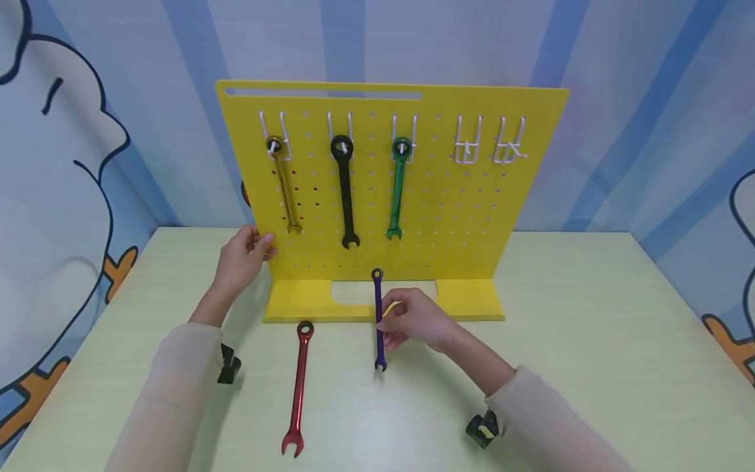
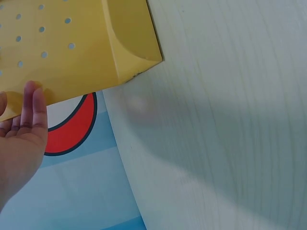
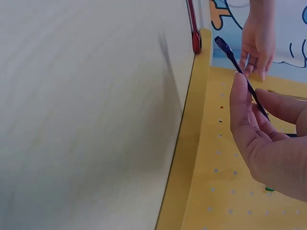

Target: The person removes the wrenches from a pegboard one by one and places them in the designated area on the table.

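In the head view my right hand [image 1: 417, 319] pinches a purple wrench [image 1: 379, 314] by its shaft, ring end up, in front of the pegboard's base. The right wrist view shows the same purple wrench [image 3: 235, 60] between thumb and fingers, raised off the table. My left hand [image 1: 240, 257] grips the left edge of the yellow pegboard [image 1: 436, 229], thumb on its front; the left wrist view shows that hand [image 2: 24, 139] at the edge. A red wrench [image 1: 299, 387] lies on the table between my arms.
Gold [image 1: 286, 190], black [image 1: 346, 196] and green [image 1: 398, 190] wrenches hang from hooks on the board. Two hooks at the right, one [image 1: 467, 147] beside the other [image 1: 510, 147], hold nothing. Behind the pale table [image 1: 590, 314] stands a patterned blue backdrop [image 1: 448, 46].
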`<state>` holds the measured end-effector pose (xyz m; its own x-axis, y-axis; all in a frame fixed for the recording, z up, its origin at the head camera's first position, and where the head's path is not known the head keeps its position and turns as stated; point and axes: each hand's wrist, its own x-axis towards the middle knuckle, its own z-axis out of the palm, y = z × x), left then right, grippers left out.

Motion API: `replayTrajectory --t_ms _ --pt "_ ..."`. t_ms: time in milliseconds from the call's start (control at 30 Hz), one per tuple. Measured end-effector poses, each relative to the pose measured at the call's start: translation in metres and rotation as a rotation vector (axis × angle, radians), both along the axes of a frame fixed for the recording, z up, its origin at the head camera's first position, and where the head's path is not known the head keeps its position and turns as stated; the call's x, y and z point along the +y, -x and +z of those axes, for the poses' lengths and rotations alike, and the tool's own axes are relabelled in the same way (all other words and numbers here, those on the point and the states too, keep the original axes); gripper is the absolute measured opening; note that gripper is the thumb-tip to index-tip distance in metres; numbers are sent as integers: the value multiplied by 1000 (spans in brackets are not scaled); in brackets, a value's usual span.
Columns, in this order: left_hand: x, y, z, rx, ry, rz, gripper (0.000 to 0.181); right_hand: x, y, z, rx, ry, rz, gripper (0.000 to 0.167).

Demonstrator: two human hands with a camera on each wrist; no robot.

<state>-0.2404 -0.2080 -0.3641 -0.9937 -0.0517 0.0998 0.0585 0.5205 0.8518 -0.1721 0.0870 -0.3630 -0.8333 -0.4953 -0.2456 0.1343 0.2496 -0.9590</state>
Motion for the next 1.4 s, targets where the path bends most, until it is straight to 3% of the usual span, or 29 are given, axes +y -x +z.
replayTrajectory --t_ms 500,867,1167,1400 --pt "1 0 0 -3 48 40 36 -25 -14 -23 -88 -63 107 8" --pt "2 -2 1 -3 58 39 37 -39 -19 -34 -130 -59 109 9" --pt "-4 7 -12 21 39 54 37 -50 -22 -37 -176 -86 113 8" --pt "2 -3 2 4 53 39 34 -56 -24 -38 -195 -93 110 8"
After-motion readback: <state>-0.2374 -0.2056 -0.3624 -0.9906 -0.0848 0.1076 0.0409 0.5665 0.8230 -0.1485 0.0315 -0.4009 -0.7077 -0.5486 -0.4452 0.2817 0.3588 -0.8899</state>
